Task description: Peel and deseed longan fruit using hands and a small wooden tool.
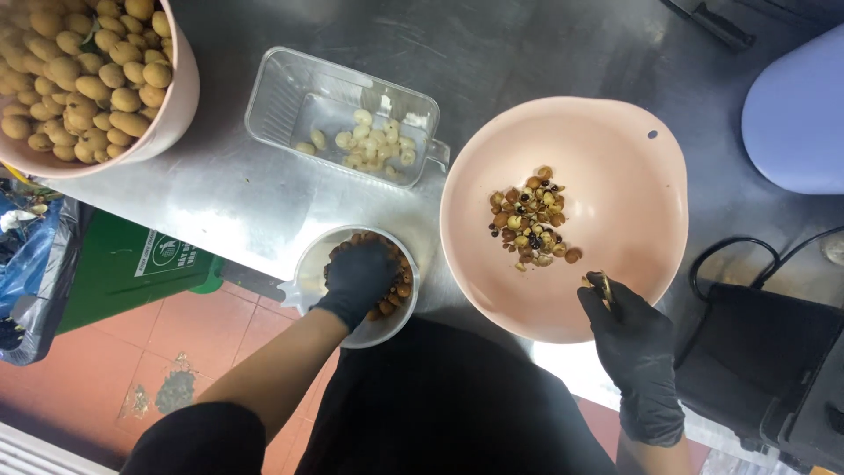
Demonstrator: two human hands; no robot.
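The small white cup (309, 273) of brown fruit sits at the near edge of the steel table (229, 189), just left of the pink bowl (633, 158). The left hand (359, 277), in a black glove, reaches into the cup with fingers curled down over the fruit; whether it grips any cannot be told. The right hand (631, 334), also gloved, pinches a small tool (605, 286) over the bowl's near rim. Peels and seeds (530, 215) lie in the bowl's middle. Behind the cup, left of the bowl, a clear tray (281, 97) holds peeled white fruit (369, 141). Far left of the bowl stands a tub (176, 97) of unpeeled fruit.
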